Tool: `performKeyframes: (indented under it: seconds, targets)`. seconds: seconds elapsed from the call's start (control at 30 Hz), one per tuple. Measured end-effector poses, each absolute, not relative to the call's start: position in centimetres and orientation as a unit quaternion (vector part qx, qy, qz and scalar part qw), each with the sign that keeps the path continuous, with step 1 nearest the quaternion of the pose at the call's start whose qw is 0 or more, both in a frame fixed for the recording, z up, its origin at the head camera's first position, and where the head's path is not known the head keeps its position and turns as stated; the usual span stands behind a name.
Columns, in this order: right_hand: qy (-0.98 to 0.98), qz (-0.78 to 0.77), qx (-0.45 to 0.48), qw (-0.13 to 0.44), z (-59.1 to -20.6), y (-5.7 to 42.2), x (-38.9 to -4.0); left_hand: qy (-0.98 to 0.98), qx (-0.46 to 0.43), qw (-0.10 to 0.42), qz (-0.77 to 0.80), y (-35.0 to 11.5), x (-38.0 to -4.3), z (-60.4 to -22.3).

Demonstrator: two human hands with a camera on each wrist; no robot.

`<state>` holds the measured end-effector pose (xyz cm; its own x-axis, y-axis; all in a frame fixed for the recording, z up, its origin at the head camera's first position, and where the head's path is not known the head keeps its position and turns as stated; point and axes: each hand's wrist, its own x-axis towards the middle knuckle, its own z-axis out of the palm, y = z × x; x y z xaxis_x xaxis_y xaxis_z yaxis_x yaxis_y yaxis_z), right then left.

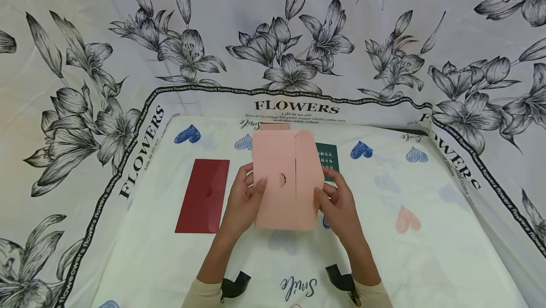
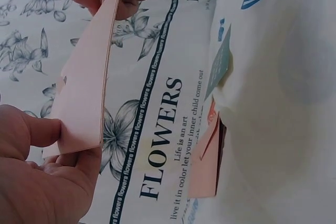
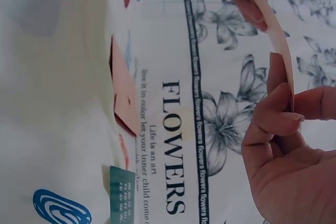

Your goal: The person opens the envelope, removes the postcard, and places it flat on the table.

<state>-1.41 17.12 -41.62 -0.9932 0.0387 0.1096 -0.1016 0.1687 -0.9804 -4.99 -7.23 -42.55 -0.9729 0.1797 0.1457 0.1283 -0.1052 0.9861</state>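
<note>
A pale pink envelope (image 1: 273, 208) is held up in front of me, its side flap folded over and a small half-round notch in its face. My left hand (image 1: 243, 203) pinches its left edge, thumb on the front and fingers behind. On the opposite edge, my right hand (image 1: 341, 208) grips it between thumb and fingers. From the side, the envelope (image 2: 86, 87) looks thin and flat in the left wrist view, while its flap (image 3: 278, 35) bows slightly in the right wrist view.
A dark red envelope (image 1: 202, 196) lies on the white printed tablecloth (image 1: 426, 260) to the left. Behind the held envelope are another pink envelope (image 2: 206, 169) and a dark green card (image 1: 331, 161) with white writing. A flower-printed cloth (image 1: 277, 80) rises at the back.
</note>
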Motion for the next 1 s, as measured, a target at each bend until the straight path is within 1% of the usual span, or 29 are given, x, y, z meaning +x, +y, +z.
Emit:
performKeyframes:
  seconds: [0.1, 0.27, 0.33, 0.43, 0.57, 0.7, 1.0]
  targets:
    - [-0.741, 0.669, 0.016, 0.048, -41.7, 17.1, -1.5, 0.664, 0.116, 0.025, 0.738, -7.2, -5.0, -42.4]
    - [-0.739, 0.666, 0.046, 0.087, -41.8, 16.8, -1.6, 0.666, 0.114, 0.025, 0.737, -7.1, -5.1, -42.3]
    - [-0.754, 0.645, 0.058, 0.110, -41.8, 16.6, -1.7, 0.667, 0.117, 0.019, 0.735, -7.0, -5.0, -42.3]
    - [-0.784, 0.605, 0.056, 0.126, -41.6, 16.1, -1.9, 0.671, 0.135, 0.006, 0.729, -6.8, -4.9, -42.2]
    - [-0.816, 0.564, 0.032, 0.121, -41.5, 15.4, -2.1, 0.695, 0.164, -0.018, 0.700, -6.4, -4.5, -42.3]
    - [-0.828, 0.548, 0.013, 0.117, -41.3, 15.0, -2.0, 0.714, 0.171, -0.035, 0.678, -6.1, -4.3, -42.5]
    - [-0.829, 0.548, 0.008, 0.111, -41.5, 15.3, -1.9, 0.716, 0.151, -0.013, 0.682, -6.1, -4.2, -43.0]
